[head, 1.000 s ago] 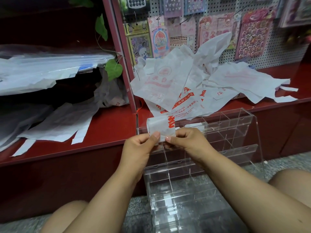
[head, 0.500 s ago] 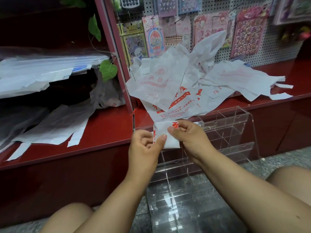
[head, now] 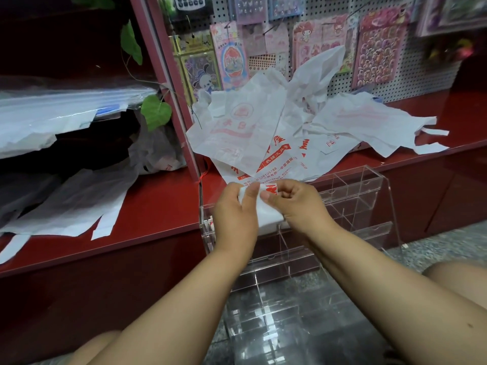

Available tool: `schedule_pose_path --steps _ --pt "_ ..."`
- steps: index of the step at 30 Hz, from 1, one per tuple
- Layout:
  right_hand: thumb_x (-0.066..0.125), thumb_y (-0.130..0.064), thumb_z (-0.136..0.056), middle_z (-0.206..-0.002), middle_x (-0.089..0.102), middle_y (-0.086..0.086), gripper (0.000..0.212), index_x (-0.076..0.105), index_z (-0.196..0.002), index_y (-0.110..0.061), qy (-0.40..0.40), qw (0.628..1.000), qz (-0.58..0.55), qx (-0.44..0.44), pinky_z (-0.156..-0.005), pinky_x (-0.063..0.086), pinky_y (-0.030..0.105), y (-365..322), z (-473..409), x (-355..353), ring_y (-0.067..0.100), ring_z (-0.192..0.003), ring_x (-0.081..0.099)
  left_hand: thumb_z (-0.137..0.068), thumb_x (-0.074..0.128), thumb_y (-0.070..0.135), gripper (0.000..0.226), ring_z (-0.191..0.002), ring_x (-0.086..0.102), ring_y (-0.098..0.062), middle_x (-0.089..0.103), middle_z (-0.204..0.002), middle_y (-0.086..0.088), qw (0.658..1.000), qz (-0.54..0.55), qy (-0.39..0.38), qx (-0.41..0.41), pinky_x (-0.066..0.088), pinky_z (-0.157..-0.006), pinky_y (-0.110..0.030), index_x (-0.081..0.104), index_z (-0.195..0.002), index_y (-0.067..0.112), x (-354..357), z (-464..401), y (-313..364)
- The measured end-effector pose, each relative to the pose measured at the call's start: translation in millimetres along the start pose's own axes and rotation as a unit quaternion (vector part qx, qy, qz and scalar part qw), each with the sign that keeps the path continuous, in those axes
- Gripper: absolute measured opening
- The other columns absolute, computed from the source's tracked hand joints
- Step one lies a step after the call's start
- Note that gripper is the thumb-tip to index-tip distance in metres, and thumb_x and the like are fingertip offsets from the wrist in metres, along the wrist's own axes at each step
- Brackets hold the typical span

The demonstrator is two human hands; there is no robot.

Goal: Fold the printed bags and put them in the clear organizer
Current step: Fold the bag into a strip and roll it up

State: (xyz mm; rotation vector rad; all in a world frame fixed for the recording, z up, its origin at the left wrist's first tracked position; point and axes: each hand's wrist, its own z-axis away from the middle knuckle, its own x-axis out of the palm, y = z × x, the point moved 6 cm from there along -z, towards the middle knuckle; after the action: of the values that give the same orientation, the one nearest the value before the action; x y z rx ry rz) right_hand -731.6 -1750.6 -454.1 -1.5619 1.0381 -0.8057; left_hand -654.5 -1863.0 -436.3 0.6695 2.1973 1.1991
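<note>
A small folded white bag with red print (head: 267,212) sits between both hands, just above the top left corner of the clear organizer (head: 369,196). My left hand (head: 235,214) grips its left side with the thumb on top. My right hand (head: 292,204) pinches its upper right edge. Most of the folded bag is hidden by my fingers. A loose heap of unfolded printed bags (head: 263,138) lies on the red shelf (head: 158,206) behind the organizer. The organizer's tiered compartments look empty.
More white and grey plastic bags (head: 79,201) lie spread on the shelf at the left, under a stack of clear sheets (head: 52,114). A pegboard with sticker packs (head: 369,48) backs the shelf. A red post (head: 168,88) divides the shelf. My knees frame the speckled floor (head: 434,238).
The strip I held flat between both hands has been folded into a smaller packet. Both hands moved closer together and slightly up-left over the organizer's top corner.
</note>
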Motion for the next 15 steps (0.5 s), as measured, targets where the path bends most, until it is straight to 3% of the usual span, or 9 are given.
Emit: schedule_pose_path --steps 2,6,10,12,15 --pt "0.073 -0.011 -0.082 -0.066 0.059 0.004 0.007 0.069 -0.077 -0.012 0.016 1.000 -0.009 -0.010 -0.056 0.040 0.023 -5 -8 -8 0.013 -0.061 0.050 -0.095 0.062 0.025 0.030 -0.052 0.043 0.001 0.045 -0.061 0.010 1.000 0.009 -0.002 0.006 0.034 -0.051 -0.012 0.049 -0.071 0.013 9 -7 8" --pt "0.071 -0.006 -0.083 -0.062 0.051 0.007 0.018 0.064 -0.083 0.010 0.024 0.999 -0.008 -0.035 -0.054 0.035 0.020 -22 -28 -28 0.012 -0.056 0.043 -0.096 0.060 0.029 0.036 -0.058 0.036 -0.012 0.042 -0.062 0.004 0.999 -0.007 -0.011 0.031 0.028 -0.051 -0.021 0.045 -0.069 0.010 31 -33 15" --pt "0.067 -0.006 -0.087 -0.047 0.051 -0.013 0.008 0.065 -0.081 -0.002 0.006 0.998 0.054 -0.040 -0.045 0.034 0.011 -37 -49 -54 -0.003 -0.042 0.041 -0.098 0.055 0.027 0.032 -0.055 0.039 -0.003 0.046 -0.062 0.006 0.994 -0.027 -0.098 0.049 0.030 -0.051 -0.017 0.049 -0.068 0.019 52 -57 20" --pt "0.066 -0.012 -0.089 -0.057 0.056 -0.007 0.018 0.064 -0.071 -0.014 0.014 0.992 0.112 -0.059 -0.053 0.037 0.016 -40 -59 -69 0.002 -0.051 0.046 -0.099 0.053 0.024 0.027 -0.061 0.046 -0.006 0.052 -0.066 0.005 0.984 -0.059 -0.157 0.065 0.035 -0.057 -0.022 0.059 -0.073 0.019 62 -66 19" --pt "0.064 -0.017 -0.090 -0.083 0.062 0.004 0.015 0.068 -0.077 -0.015 0.006 0.971 0.226 -0.074 -0.069 0.040 0.027 -36 -69 -86 0.012 -0.073 0.055 -0.097 0.056 0.024 0.028 -0.074 0.048 -0.015 0.053 -0.070 0.005 0.968 -0.120 -0.197 0.098 0.032 -0.062 -0.024 0.060 -0.069 0.028 75 -75 17"
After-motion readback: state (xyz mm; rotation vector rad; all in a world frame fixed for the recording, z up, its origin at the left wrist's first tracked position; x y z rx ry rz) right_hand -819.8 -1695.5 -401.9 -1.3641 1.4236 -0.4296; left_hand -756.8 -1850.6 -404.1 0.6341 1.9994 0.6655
